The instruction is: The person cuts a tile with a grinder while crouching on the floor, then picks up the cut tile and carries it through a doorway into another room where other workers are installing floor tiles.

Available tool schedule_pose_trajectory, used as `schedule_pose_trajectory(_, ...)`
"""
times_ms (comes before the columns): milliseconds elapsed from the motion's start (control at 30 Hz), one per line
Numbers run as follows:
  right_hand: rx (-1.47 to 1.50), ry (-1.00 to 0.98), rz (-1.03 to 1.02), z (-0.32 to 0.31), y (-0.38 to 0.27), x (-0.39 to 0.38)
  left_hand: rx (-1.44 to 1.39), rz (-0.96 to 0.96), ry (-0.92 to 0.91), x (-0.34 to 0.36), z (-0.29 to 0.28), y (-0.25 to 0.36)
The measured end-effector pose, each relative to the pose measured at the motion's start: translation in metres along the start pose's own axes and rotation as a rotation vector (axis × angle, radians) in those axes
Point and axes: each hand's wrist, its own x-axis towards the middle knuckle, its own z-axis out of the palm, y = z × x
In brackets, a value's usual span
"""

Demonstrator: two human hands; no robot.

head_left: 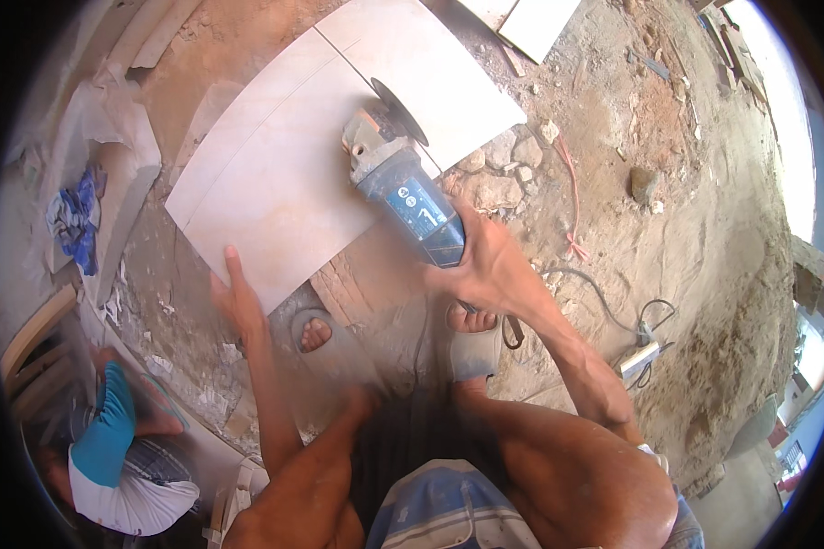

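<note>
My right hand (pixel 490 261) is wrapped round the rear of a blue angle grinder (pixel 421 212). The grinder's dark cutting disc (pixel 399 112) stands at a long dark cut line across a large pale tile (pixel 284 156). To the right of that line lies the other pale part (pixel 439 78) of the tile; whether the two are fully parted I cannot tell. With its thumb on top, my left hand (pixel 238 302) grips the tile's near left corner, the other fingers mostly hidden at the edge. A thin marked line runs along the tile's left side.
My sandalled feet (pixel 316 334) are close below the tile. Stones (pixel 494 188) lie at its right edge. A cable with a white socket block (pixel 638 360) rests on the dirt at right. Another person (pixel 124 467) sits at lower left, near a wooden chair (pixel 37 334).
</note>
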Motion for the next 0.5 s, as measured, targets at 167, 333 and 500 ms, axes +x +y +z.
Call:
schedule_pose_trajectory(167,-0.011,0.0,-0.071,0.003,0.02,0.005,0.211,0.06,0.079,0.014,-0.018,-0.029)
schedule_pose_trajectory(333,-0.137,0.004,0.006,-0.013,0.008,-0.002,-0.047,-0.057,-0.021,-0.012,0.004,-0.001)
schedule_pose_trajectory(500,0.025,0.023,-0.049,0.001,0.014,0.002,0.226,0.059,0.106,0.008,-0.006,-0.018)
